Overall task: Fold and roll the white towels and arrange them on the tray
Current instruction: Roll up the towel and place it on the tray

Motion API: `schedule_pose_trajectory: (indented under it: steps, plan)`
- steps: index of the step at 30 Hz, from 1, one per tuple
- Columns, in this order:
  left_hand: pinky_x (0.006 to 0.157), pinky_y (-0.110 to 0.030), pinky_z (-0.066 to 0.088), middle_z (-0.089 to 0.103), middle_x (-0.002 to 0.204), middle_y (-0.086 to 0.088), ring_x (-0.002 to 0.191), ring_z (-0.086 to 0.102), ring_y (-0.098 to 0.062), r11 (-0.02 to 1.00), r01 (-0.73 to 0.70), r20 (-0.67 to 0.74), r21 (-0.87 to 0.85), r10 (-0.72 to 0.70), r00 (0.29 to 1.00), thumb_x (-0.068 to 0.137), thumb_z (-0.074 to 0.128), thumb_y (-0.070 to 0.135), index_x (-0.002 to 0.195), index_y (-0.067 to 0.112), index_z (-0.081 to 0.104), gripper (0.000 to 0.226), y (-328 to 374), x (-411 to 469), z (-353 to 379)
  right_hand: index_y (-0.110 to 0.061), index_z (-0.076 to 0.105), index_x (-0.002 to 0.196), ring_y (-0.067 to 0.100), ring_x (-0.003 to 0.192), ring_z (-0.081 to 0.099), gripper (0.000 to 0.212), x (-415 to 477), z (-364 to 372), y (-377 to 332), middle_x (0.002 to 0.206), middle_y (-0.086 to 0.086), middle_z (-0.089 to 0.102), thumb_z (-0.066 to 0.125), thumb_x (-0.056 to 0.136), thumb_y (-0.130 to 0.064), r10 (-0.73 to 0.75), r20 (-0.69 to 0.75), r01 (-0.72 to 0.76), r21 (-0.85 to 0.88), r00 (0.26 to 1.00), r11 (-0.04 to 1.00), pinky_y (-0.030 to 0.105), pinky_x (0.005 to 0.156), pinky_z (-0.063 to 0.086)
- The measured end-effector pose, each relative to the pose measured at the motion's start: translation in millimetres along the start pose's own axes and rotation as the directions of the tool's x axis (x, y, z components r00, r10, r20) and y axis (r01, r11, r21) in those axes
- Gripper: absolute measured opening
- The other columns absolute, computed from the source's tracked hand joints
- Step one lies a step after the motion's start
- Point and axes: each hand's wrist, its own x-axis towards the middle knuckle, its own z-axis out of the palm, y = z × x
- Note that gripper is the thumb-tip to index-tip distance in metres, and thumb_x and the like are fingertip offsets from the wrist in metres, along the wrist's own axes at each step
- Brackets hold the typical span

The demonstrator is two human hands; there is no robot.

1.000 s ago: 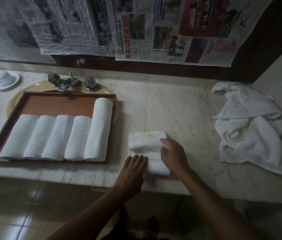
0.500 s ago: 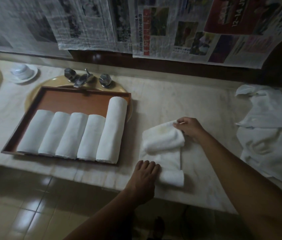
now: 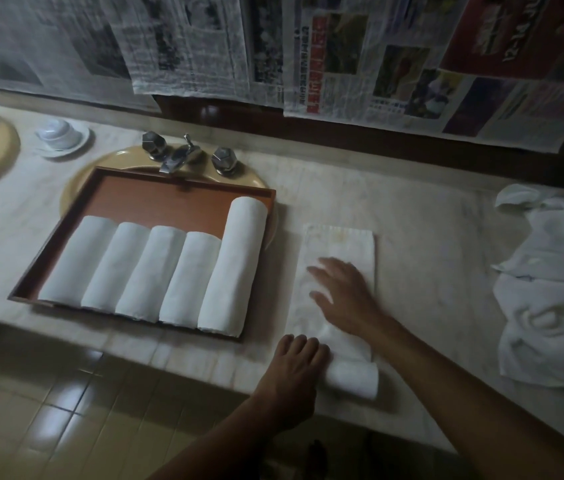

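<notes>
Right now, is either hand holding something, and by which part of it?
The left hand holds the towel by its rolled near end, fingers curled over it; the right hand only presses flat on its middle.

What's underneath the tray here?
A tan sink: its rim shows past the tray's far and right sides, just in front of the faucet. The tray's near edge sits on the counter. The tray covers the sink's bowl and drain.
</notes>
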Motion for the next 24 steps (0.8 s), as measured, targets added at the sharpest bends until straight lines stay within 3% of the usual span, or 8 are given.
schedule_pose_trajectory:
  steps: [2, 5, 10, 13, 15, 18, 21, 24]
  plan:
    - [0.102, -0.043, 0.042, 0.051, 0.127, -0.002, 0.109, 0.05, -0.024, 1.0, -0.008, 0.016, 0.005, 0.007, 1.0, 0.072, 0.056, 0.029, 0.131, 0.02, 0.045, 0.061, 0.6, -0.6, -0.4, -0.036, 0.027, 0.161, 0.024, 0.158, 0.01, 0.072, 11.4, 12.3, -3.7, 0.172, -0.004, 0.014, 0.018, 0.096, -0.066, 0.048, 0.207, -0.012, -0.171, 0.977, 0.985, 0.058, 0.124, 0.012]
    - [0.094, -0.043, 0.045, 0.051, 0.123, -0.003, 0.104, 0.049, -0.025, 0.999, -0.035, 0.027, 0.035, 0.034, 0.999, 0.071, 0.056, 0.028, 0.129, 0.019, 0.046, 0.059, 0.3, -1.6, -2.8, -0.036, 0.007, 0.164, 0.022, 0.159, -0.006, 0.067, 47.1, 11.3, -1.6, 0.173, -0.009, -0.005, 0.021, 0.104, -0.063, 0.101, 0.257, -0.035, -0.246, 0.961, 0.969, 0.062, 0.124, 0.004]
    - [0.091, -0.045, 0.046, 0.051, 0.118, -0.003, 0.101, 0.049, -0.026, 0.998, -0.035, 0.024, 0.043, 0.034, 0.999, 0.069, 0.056, 0.027, 0.125, 0.018, 0.047, 0.057, -2.9, -1.2, -1.6, -0.027, 0.023, 0.163, 0.025, 0.159, 0.007, 0.059, 100.1, -7.7, 0.2, 0.173, -0.001, 0.009, 0.033, 0.109, -0.048, 0.076, 0.309, -0.021, -0.18, 0.948, 0.983, 0.057, 0.124, 0.016]
    - [0.094, -0.045, 0.045, 0.05, 0.122, -0.003, 0.105, 0.049, -0.026, 0.999, -0.023, 0.033, 0.03, 0.022, 0.999, 0.071, 0.059, 0.028, 0.127, 0.019, 0.046, 0.058, -2.7, -1.1, -0.6, -0.013, 0.057, 0.143, 0.037, 0.141, 0.045, 0.05, 85.8, -16.0, 2.9, 0.153, 0.015, 0.049, 0.042, 0.104, -0.04, 0.051, 0.072, -0.044, -0.091, 0.996, 0.995, 0.054, 0.113, 0.038]
    - [0.097, -0.045, 0.044, 0.05, 0.126, -0.003, 0.108, 0.049, -0.026, 1.0, -0.016, 0.046, 0.018, 0.016, 0.999, 0.073, 0.06, 0.029, 0.13, 0.02, 0.045, 0.059, -3.4, -0.8, -0.7, -0.008, 0.067, 0.123, 0.041, 0.123, 0.058, 0.046, 64.3, -15.1, 13.5, 0.132, 0.018, 0.061, 0.046, 0.096, -0.039, 0.176, -0.079, -0.187, -0.163, 0.981, 0.969, 0.053, 0.101, 0.046]
    - [0.098, -0.044, 0.043, 0.049, 0.128, -0.003, 0.11, 0.048, -0.025, 1.0, -0.012, 0.054, 0.022, 0.01, 0.998, 0.074, 0.059, 0.031, 0.131, 0.021, 0.044, 0.059, -3.2, -0.4, -1.3, -0.012, 0.043, 0.149, 0.039, 0.143, 0.037, 0.06, 45.2, -13.8, 37.1, 0.16, 0.015, 0.035, 0.043, 0.102, -0.05, 0.502, 0.007, -0.481, -0.274, 0.865, 0.832, 0.059, 0.112, 0.031]
    - [0.093, -0.043, 0.043, 0.049, 0.124, -0.002, 0.106, 0.049, -0.025, 0.999, -0.004, 0.042, 0.036, 0.002, 0.999, 0.07, 0.057, 0.032, 0.128, 0.021, 0.045, 0.06, -4.1, 0.0, 0.1, -0.019, 0.015, 0.163, 0.032, 0.156, 0.012, 0.072, 54.9, -23.5, 63.3, 0.173, 0.002, 0.006, 0.028, 0.105, -0.06, 0.544, 0.117, -0.507, -0.244, 0.831, 0.827, 0.062, 0.12, 0.016]
    - [0.093, -0.041, 0.042, 0.049, 0.124, -0.001, 0.105, 0.049, -0.024, 0.999, -0.004, 0.036, 0.046, 0.002, 0.999, 0.07, 0.052, 0.035, 0.129, 0.022, 0.045, 0.061, -6.4, 0.3, 3.3, -0.019, 0.019, 0.163, 0.031, 0.156, 0.013, 0.069, 54.3, -44.9, 67.1, 0.172, 0.005, 0.01, 0.027, 0.107, -0.057, 0.562, 0.145, -0.546, -0.136, 0.815, 0.827, 0.056, 0.124, 0.016]
